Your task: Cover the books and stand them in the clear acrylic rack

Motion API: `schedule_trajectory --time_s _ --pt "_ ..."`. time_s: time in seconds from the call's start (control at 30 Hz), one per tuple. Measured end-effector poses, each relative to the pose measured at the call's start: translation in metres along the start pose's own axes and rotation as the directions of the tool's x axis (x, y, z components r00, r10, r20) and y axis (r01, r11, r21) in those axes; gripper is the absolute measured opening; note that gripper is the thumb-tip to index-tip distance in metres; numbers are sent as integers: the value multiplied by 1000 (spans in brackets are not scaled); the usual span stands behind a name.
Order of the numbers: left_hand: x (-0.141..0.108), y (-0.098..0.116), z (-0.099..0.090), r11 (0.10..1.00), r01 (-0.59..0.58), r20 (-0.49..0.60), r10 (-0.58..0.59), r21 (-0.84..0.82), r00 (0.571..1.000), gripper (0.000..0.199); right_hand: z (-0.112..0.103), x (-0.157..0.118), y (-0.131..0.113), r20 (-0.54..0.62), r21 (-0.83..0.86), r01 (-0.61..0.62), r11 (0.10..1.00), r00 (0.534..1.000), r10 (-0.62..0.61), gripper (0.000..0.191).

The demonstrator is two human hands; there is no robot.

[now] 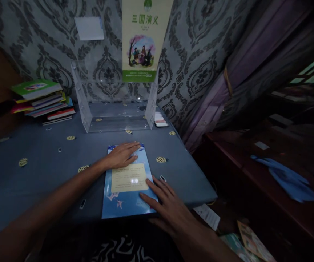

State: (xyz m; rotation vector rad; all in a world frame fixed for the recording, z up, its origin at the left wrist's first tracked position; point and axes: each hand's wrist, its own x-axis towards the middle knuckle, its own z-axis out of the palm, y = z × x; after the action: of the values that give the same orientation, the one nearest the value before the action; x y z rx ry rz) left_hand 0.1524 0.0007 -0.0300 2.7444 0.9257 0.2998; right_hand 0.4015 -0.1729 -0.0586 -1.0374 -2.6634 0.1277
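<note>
The right hand (168, 202) is nearest, its grip wide, fingers and thumb spread across the 4 o'clock edge of a glossy blue rectangular book (128, 178) with a cream text panel. The book lies flat near the front edge of a blue-grey, pineapple-patterned table (44, 171). The left hand (123, 154) rests palm down at its 12 o'clock end, grip flat. Beyond, at 12 o'clock, a clear plastic tiered rack (116, 123) seems to hold a cream-and-green illustrated book (142, 47) upright; at 10 o'clock sits a stack of multicoloured books (46, 100).
</note>
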Motion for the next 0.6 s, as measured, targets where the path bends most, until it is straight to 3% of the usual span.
schedule_trajectory --time_s 0.2,0.33,0.47,0.6 --pt "-11 18 -1 997 -10 41 13 -78 999 56 9 7 0 -265 -49 41 998 963 -52 51" --pt "-20 27 2 985 -44 3 45 -166 999 54 8 21 12 -356 -70 84 994 929 -104 37" --pt "-24 32 -4 961 -58 37 70 -271 997 52 13 42 25 -365 -28 181 983 914 -179 29" --pt "-23 32 -11 936 -26 97 64 -352 993 50 4 57 31 -248 -27 258 966 934 -256 28"
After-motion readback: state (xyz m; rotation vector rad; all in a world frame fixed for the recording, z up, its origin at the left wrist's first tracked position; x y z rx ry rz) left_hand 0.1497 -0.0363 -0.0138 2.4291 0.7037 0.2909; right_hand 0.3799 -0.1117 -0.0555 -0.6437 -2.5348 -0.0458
